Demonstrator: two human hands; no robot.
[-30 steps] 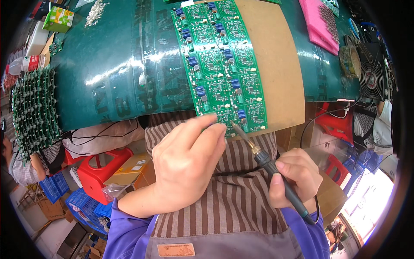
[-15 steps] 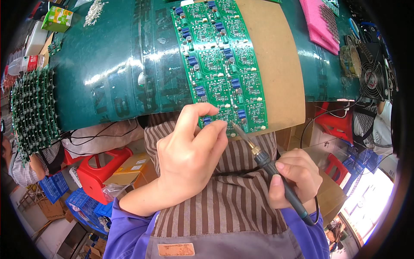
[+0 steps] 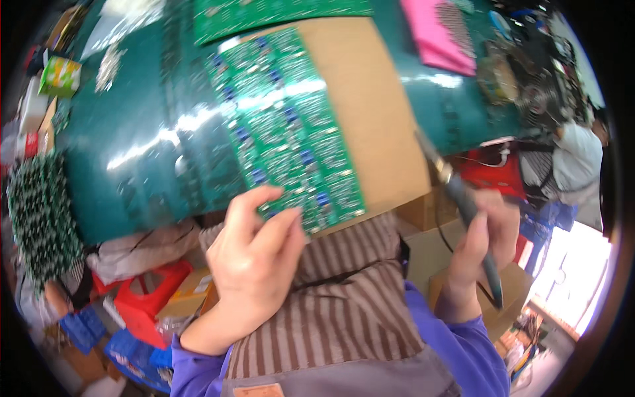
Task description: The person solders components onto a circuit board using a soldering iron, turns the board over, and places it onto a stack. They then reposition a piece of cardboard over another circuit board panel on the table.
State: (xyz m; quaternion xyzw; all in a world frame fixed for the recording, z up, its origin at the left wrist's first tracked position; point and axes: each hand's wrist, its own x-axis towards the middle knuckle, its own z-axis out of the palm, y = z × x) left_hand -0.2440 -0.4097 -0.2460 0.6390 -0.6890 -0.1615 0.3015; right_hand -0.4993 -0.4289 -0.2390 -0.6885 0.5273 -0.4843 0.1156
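Observation:
A green panel of joined circuit boards point(image 3: 311, 135), with blue parts in rows, lies on a sheet of brown cardboard point(image 3: 380, 126). At its near left corner is my left hand point(image 3: 248, 255), with the index finger and thumb bent against the panel and the other fingers curled in. The fingertips hide that corner, and whether a small part is between them does not show. My right hand point(image 3: 486, 231) is wrapped around a dark-handled soldering iron point(image 3: 463, 198). The iron's tip points up and left, off the panel, over the cardboard's right edge. Motion blurs this hand.
Another green board panel point(image 3: 284, 14) lies at the far edge. Stacked boards point(image 3: 43, 218) stand at the left. Pink foam point(image 3: 440, 40) and a dark fan point(image 3: 536, 99) are at the right. A red stool point(image 3: 142, 304) stands below the green table point(image 3: 145, 178).
My right hand has lifted the soldering iron off the panel and moved it right. My left hand stays at the panel's near corner. The whole view has shifted, showing the far panel.

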